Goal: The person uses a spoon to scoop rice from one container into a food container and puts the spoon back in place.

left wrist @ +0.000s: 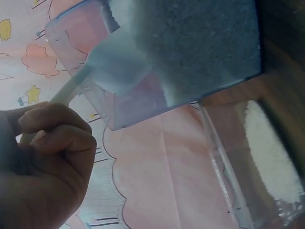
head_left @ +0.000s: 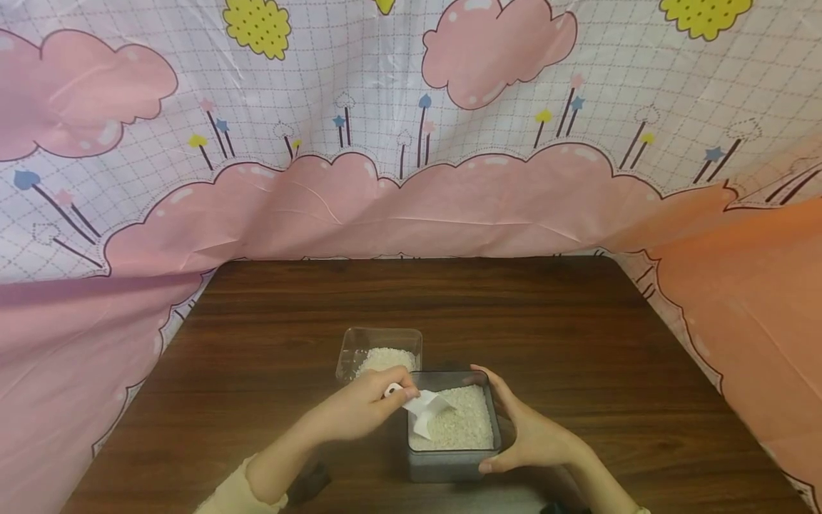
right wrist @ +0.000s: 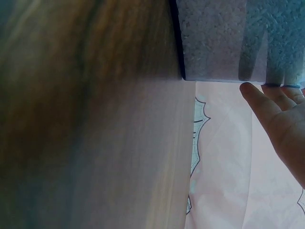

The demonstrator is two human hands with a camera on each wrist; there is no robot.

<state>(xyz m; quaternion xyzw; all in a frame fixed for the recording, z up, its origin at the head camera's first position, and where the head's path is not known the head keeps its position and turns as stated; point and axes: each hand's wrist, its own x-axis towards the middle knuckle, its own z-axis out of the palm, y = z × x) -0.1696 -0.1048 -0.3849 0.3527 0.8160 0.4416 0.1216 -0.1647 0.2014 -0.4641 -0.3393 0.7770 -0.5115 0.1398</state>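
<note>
My left hand [head_left: 362,405] pinches the handle of a white plastic scoop [head_left: 425,412]. The scoop's blade lies in the rice [head_left: 472,421] at the left part of a dark see-through square container [head_left: 449,465]. In the left wrist view, the fingers of that hand curl round the scoop's handle [left wrist: 71,86]. My right hand [head_left: 538,434] grips the container from its right side, thumb at the near corner and a finger at the far corner. Several fingertips touch the container wall [right wrist: 214,43] in the right wrist view.
A shallow clear plastic tray [head_left: 347,357] with a heap of white rice [head_left: 387,359] stands just behind and left of the container. Both stand on a dark wood-grain table [head_left: 546,321]. A patterned cloth [head_left: 411,214] hangs behind and at both sides.
</note>
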